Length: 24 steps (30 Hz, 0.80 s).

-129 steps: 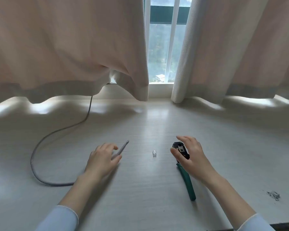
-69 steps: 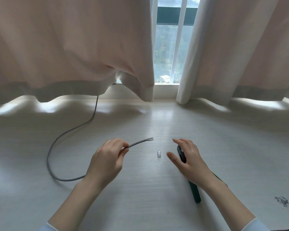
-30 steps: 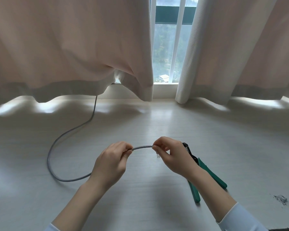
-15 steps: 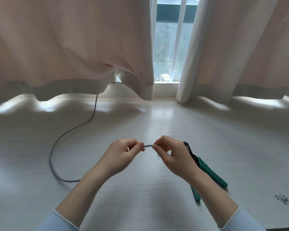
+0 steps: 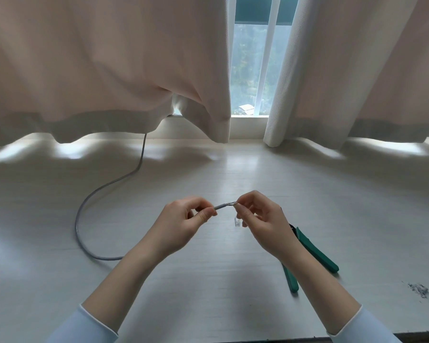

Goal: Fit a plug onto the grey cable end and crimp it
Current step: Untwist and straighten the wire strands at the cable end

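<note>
Plug lies just below the right grip

Left hand (image 5: 183, 225) pinches the grey cable (image 5: 219, 206); right hand (image 5: 260, 219) pinches its bared wires (image 5: 231, 203), axis running grip to grip, clear plug (image 5: 237, 221) on the bench (image 5: 208, 280).

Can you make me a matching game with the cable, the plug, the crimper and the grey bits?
Things:
1. cable
2. plug
3. crimper
4. grey bits

Places:
A. lying under the right wrist, green handles spread
B. held up between both hands
C. alone near the table's right front edge
D. on the table just below the right hand's fingers, not held

Pairs: 1-B, 2-D, 3-A, 4-C
</note>
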Motion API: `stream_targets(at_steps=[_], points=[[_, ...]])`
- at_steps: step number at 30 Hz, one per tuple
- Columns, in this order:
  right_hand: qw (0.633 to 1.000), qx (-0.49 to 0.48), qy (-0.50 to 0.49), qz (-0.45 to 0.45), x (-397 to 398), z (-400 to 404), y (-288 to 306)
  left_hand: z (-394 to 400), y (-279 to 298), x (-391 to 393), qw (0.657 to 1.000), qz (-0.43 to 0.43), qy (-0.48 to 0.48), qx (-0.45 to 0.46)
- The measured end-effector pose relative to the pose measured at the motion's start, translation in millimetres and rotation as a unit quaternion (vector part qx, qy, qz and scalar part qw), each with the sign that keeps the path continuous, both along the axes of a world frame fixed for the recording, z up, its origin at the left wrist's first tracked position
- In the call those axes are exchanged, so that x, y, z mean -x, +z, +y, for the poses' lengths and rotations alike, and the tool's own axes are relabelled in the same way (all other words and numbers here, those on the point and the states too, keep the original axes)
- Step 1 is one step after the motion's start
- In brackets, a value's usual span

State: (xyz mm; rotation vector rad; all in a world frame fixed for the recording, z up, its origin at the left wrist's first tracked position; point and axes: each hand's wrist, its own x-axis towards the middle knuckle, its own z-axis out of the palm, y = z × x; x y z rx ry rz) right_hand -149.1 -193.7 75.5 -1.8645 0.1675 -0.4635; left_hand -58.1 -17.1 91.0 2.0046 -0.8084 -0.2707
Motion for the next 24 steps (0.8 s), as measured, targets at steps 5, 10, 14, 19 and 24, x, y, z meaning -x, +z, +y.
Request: stream_targets(at_steps=[5, 10, 14, 19, 24], points=[[1.0, -0.007, 0.004, 0.001, 2.3, 0.0, 0.5, 1.0, -0.9, 1.6, 1.0, -0.025, -0.012, 0.006], [1.0, -0.015, 0.005, 0.01, 4.8, -0.7, -1.3, 1.0, -2.9, 3.2, 0.999, -0.035, -0.016, 0.013], [1.0, -0.012, 0.011, 0.015, 6.2, -1.0, -3.6, 1.8, -4.5, 3.9, 0.999, -0.045, -0.009, 0.018], [1.0, -0.009, 0.014, 0.019, 7.5, -0.4, -5.8, 4.0, -5.8, 4.8, 0.999, -0.051, -0.01, 0.006], [0.999, -0.023, 0.024, 0.018, 8.7, 0.2, -8.2, 4.6, -7.0, 5.1, 0.999, -0.05, -0.015, -0.003]])
